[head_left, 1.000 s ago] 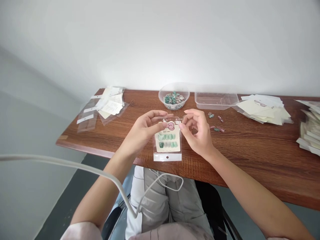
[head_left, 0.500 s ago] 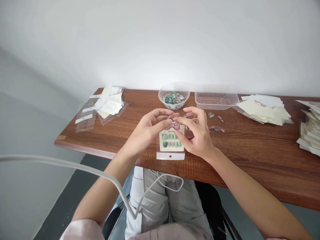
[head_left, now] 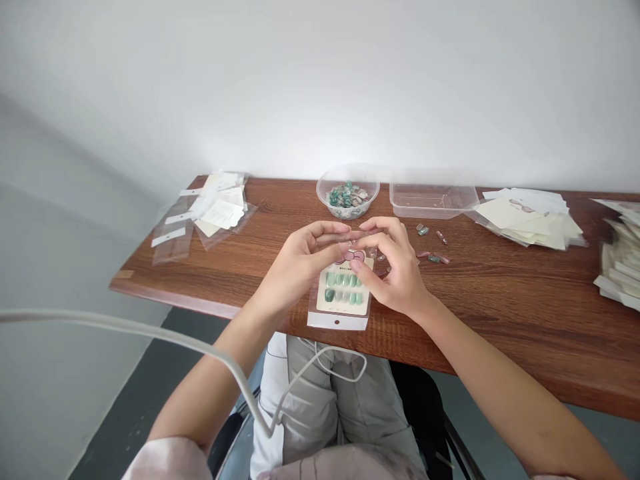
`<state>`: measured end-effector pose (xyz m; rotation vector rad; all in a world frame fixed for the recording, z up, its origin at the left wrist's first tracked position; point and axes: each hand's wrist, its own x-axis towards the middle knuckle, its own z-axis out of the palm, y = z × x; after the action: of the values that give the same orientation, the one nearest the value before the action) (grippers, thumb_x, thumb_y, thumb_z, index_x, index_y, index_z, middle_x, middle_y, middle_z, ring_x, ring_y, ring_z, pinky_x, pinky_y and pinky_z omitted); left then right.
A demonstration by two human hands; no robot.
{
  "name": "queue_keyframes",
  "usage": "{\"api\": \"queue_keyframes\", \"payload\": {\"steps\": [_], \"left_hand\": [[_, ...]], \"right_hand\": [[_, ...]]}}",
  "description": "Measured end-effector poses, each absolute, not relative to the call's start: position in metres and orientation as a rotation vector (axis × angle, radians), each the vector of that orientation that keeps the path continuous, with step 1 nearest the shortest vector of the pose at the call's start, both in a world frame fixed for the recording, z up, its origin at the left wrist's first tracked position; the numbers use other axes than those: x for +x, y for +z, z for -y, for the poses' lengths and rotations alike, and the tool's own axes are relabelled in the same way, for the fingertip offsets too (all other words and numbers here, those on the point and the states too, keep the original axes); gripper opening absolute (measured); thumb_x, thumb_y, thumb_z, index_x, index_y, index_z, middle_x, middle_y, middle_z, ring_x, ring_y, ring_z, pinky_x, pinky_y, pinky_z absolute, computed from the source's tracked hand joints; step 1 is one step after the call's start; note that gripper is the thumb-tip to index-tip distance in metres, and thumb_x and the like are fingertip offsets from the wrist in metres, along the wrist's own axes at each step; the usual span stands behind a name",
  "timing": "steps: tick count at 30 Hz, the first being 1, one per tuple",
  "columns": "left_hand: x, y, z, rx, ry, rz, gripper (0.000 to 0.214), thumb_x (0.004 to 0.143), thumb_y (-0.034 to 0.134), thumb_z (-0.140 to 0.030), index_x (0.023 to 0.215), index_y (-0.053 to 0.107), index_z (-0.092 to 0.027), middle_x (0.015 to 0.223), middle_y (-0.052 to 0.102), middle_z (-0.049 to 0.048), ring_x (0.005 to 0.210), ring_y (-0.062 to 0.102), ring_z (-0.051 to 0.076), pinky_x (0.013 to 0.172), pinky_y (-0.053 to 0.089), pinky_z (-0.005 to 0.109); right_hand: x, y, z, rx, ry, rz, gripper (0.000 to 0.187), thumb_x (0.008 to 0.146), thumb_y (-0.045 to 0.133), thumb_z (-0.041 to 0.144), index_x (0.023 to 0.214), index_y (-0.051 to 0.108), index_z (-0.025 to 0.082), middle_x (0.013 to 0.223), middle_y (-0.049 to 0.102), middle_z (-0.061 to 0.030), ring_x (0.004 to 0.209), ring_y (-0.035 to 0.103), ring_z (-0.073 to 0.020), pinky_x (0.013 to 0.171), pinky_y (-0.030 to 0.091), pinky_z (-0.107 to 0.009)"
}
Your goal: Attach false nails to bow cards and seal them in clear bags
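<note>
A clear bag (head_left: 314,315) with a white header strip and a round hole at its near end lies in front of me. Inside is a cream card (head_left: 342,305) with a pink bow print and two rows of green and pale false nails (head_left: 344,280). My left hand (head_left: 313,257) is closed on the bag's far end, thumb against the fingers. From the other side my right hand (head_left: 390,267) pinches the same end, its fingertips close to the left ones. My fingers partly cover that end of the bag and the bow.
Behind my hands stand a round clear bowl (head_left: 349,212) of false nails and a clear rectangular tub (head_left: 434,212). Loose nails (head_left: 434,258) lie to the right. Bags and cards (head_left: 220,208) are at the left, cards (head_left: 527,217) and a packet stack (head_left: 620,267) at the right. A white cable (head_left: 215,350) crosses in front.
The bag has turned slightly, and its near end has shifted toward me and a little left. Both hands stay at its far end, their fingers slightly moved.
</note>
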<state>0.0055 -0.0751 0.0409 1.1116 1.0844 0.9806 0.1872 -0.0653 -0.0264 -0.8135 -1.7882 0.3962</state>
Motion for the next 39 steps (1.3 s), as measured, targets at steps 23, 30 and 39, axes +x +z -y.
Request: {"api": "queue_keyframes", "payload": {"steps": [23, 30, 39], "left_hand": [[0.000, 0.030, 0.060, 1.203, 1.007, -1.040, 0.030, 0.088, 0.078, -0.038, 0.109, 0.069, -0.018, 0.124, 0.076, 0.0105, 0.103, 0.073, 0.022, 0.090, 0.057, 0.033], [-0.006, 0.004, 0.038, 1.338, 0.978, -0.995, 0.028, 0.091, 0.073, -0.040, 0.110, 0.066, -0.019, 0.118, 0.077, 0.0092, 0.104, 0.073, 0.022, 0.091, 0.056, 0.034], [-0.016, -0.022, 0.023, 1.219, 1.114, -0.877, 0.078, 0.082, 0.084, -0.036, 0.147, 0.042, -0.029, 0.124, 0.076, 0.0094, 0.102, 0.076, 0.022, 0.088, 0.058, 0.036]], "right_hand": [[0.186, -0.039, 0.060, -0.936, 0.842, 1.510, 0.063, 0.094, 0.070, 0.039, 0.148, 0.039, 0.029, 0.124, 0.067, -0.0111, 0.111, 0.069, -0.0248, 0.072, 0.062, -0.036], [0.193, -0.043, 0.046, -1.079, 1.274, 1.402, 0.035, 0.088, 0.074, 0.056, 0.092, 0.073, 0.021, 0.088, 0.076, -0.0041, 0.074, 0.071, -0.0194, 0.064, 0.060, -0.033], [0.198, -0.043, 0.042, -1.124, 1.356, 1.319, 0.038, 0.086, 0.077, 0.058, 0.091, 0.077, 0.020, 0.088, 0.080, -0.0064, 0.078, 0.075, -0.0223, 0.067, 0.064, -0.035]]}}
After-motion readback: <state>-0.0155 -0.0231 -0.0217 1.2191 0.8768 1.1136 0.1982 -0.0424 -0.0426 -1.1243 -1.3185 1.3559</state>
